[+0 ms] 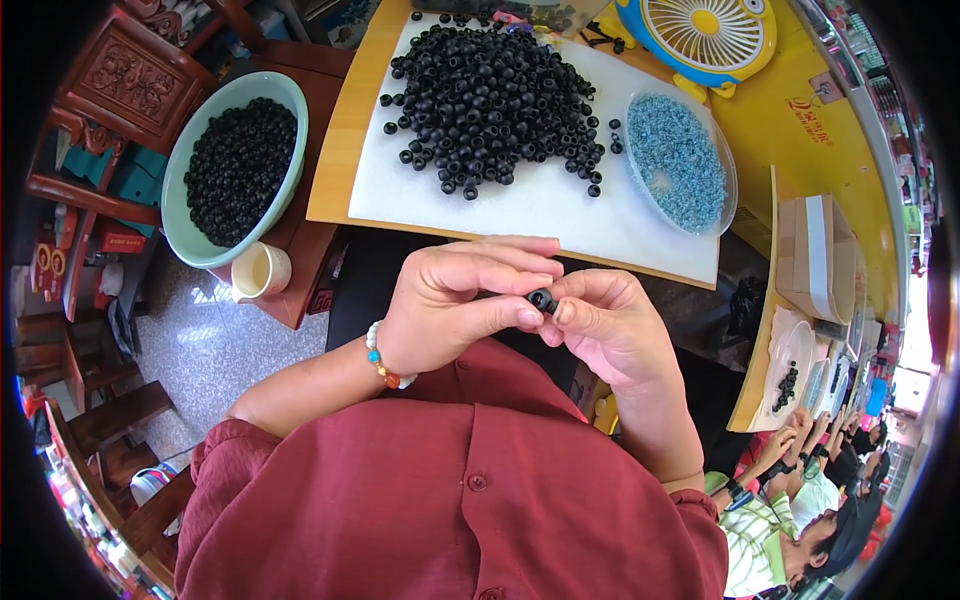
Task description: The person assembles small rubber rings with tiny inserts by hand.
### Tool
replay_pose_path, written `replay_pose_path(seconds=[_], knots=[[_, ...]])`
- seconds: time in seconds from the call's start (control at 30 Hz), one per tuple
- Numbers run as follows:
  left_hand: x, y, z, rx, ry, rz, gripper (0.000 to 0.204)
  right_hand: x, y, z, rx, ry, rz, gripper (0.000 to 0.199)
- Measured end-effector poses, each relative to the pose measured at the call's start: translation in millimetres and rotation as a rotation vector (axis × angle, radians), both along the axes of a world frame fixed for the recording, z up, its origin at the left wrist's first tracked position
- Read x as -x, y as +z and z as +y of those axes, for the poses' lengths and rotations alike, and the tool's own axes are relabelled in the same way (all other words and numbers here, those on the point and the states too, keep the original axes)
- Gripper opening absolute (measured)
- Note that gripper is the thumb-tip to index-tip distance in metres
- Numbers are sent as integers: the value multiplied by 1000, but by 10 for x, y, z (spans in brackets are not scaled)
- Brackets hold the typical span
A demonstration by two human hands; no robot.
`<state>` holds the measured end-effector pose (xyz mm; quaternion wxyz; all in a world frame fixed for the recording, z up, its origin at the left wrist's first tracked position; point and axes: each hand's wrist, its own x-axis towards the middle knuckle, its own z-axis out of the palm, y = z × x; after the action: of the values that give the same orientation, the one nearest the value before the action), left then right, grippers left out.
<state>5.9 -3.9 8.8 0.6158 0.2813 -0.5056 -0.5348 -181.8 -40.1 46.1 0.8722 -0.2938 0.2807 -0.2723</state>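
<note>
A small round black piece with a hole in it (542, 299) is pinched in front of my chest, between the fingertips of both hands. My left hand (450, 290) grips it with thumb and index finger, the other fingers stretched out above. From the other side, the thumb and fingers of my right hand (610, 318) close on it. Just beyond my hands, a large heap of similar black pieces (490, 100) lies on a white board (390, 185). Right of the heap stands a clear round dish (733, 190) of tiny pale blue beads (678, 160).
At left, a pale green basin (176, 200) full of black pieces stands beside a cream cup (261, 271). A blue and yellow fan (705, 35) sits at the back right. On the right are a cardboard box (815, 255) and a person in a striped shirt (750, 545), with others beyond.
</note>
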Motion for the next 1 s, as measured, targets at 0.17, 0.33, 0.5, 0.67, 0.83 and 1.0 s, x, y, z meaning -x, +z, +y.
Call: replay_pose_path(seconds=[0.17, 0.33, 0.5, 0.67, 0.83, 1.0], knots=[[-16, 26, 5, -22, -84, -6, 24, 5, -76, 9, -19, 30, -30, 12], [-65, 9, 5, 23, -43, -138, 21, -19, -163, 36, -49, 25, -42, 10], [-177, 135, 15, -256, -76, -58, 17, -133, -138, 55, -74, -25, -47, 15], [-717, 202, -111, -251, 399, -279, 22, 41, -210, -242, 533, -180, 589, 17], [-1872, 26, -111, -158, 959, -727, 21, 272, -394, -676, 1131, -399, 1166, 17], [-2329, -187, -57, -318, 1023, -1075, 25, 163, -772, -842, 1292, -421, 1353, 19]])
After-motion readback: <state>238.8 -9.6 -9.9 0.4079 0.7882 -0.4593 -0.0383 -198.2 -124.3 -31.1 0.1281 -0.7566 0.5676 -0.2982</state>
